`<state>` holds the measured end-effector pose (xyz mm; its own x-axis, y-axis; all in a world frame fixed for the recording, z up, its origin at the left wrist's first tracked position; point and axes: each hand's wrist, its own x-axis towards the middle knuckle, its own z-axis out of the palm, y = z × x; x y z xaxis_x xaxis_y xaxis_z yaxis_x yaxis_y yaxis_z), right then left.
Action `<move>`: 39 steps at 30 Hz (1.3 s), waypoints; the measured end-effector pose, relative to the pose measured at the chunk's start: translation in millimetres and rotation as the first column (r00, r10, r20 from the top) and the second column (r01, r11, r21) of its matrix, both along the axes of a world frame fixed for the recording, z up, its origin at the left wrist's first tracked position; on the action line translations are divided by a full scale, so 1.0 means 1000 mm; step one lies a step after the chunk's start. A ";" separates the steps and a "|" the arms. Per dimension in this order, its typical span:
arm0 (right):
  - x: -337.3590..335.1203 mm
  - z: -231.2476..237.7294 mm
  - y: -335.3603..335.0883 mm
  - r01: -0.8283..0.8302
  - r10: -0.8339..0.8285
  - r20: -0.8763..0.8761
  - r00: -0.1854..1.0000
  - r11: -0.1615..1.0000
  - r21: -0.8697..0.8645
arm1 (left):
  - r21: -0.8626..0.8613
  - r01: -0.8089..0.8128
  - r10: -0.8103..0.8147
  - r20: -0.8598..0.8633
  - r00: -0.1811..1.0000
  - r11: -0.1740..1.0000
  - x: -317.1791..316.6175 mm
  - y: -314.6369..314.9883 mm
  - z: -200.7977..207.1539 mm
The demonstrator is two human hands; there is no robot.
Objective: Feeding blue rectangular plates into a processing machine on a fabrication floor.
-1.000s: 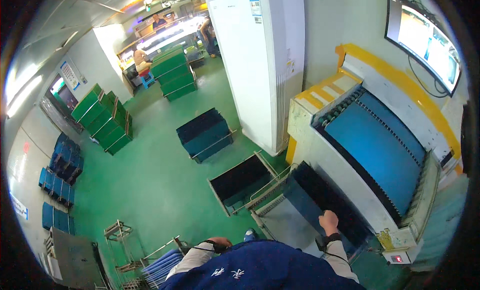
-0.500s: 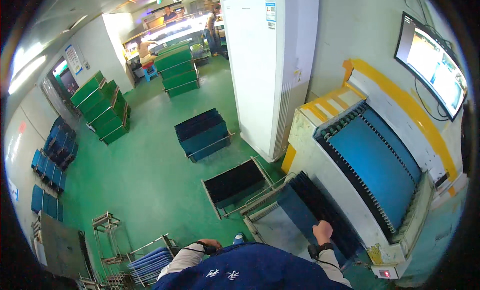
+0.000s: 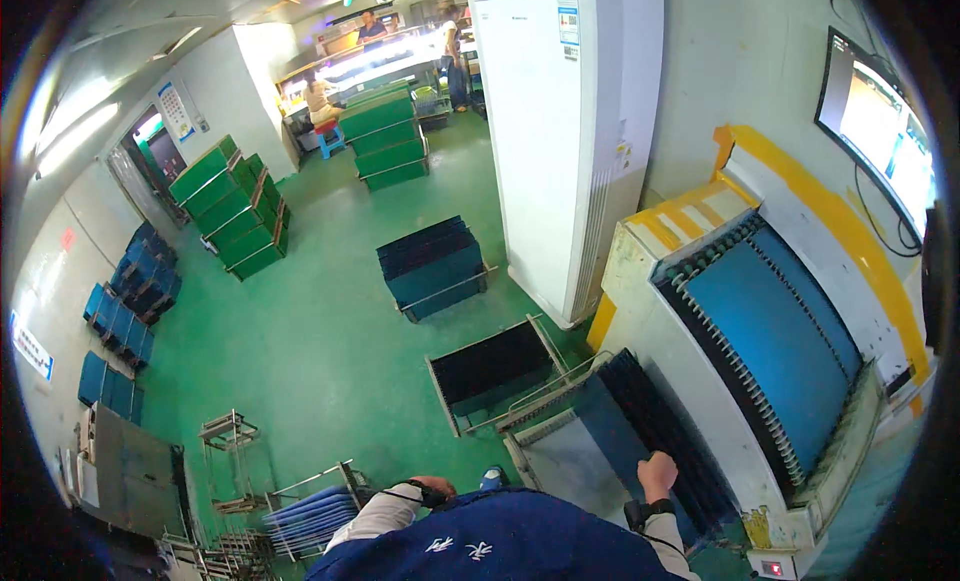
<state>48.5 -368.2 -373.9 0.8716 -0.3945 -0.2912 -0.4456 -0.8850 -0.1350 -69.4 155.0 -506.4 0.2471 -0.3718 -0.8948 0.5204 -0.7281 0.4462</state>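
My right hand is closed at the top edge of a blue panel, the front one of a tightly packed row of dark panels. These stand on edge in a metal rack with a pale flat base, close against a roller machine. My left hand hangs by the front of my dark blue apron. Its fingers are mostly hidden, and I see nothing held in it.
Blue sheets lie on the sloping roller machine at right. More filled racks stand on the green floor. Green stacks are farther off, beside a tall white air conditioner. Metal frames stand at lower left; people work at a lit bench behind.
The whole view has shifted, so the room sits farther right in the picture. My right hand has moved slightly left relative to the rack and remains closed at the panel edge.
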 end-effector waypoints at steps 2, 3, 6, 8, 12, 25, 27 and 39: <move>-0.004 -0.008 -0.005 0.012 -0.012 0.019 1.000 1.000 -0.006 | -0.018 0.020 -0.020 -0.010 1.000 1.000 0.010 -0.013 0.037; -0.003 -0.012 -0.007 0.011 -0.011 0.023 1.000 1.000 0.002 | -0.022 0.019 -0.020 -0.012 1.000 1.000 0.009 -0.014 0.050; -0.002 -0.002 0.001 -0.006 0.006 0.034 0.999 1.000 0.004 | -0.089 -0.118 0.125 0.081 0.989 0.989 -0.009 -0.006 0.038; -0.001 -0.002 0.003 -0.013 0.013 0.043 0.999 1.000 0.001 | -0.053 -0.032 0.040 0.161 0.986 0.998 -0.008 -0.007 0.041; -0.003 -0.008 -0.004 0.007 -0.007 0.027 1.000 1.000 0.003 | -0.050 -0.042 0.048 0.124 0.991 0.998 0.003 -0.015 0.056; -0.002 0.022 0.007 0.028 -0.028 -0.003 1.000 0.996 0.090 | -0.066 -0.091 0.098 0.105 0.990 0.994 -0.008 -0.002 -0.007; -0.003 0.018 0.004 0.033 -0.034 0.013 0.999 0.996 0.089 | -0.075 -0.126 0.132 0.078 0.988 0.989 -0.006 -0.004 -0.004; -0.001 0.008 0.001 0.015 -0.015 -0.008 1.000 1.000 0.022 | -0.023 0.001 0.002 0.141 0.990 1.000 0.003 -0.013 0.028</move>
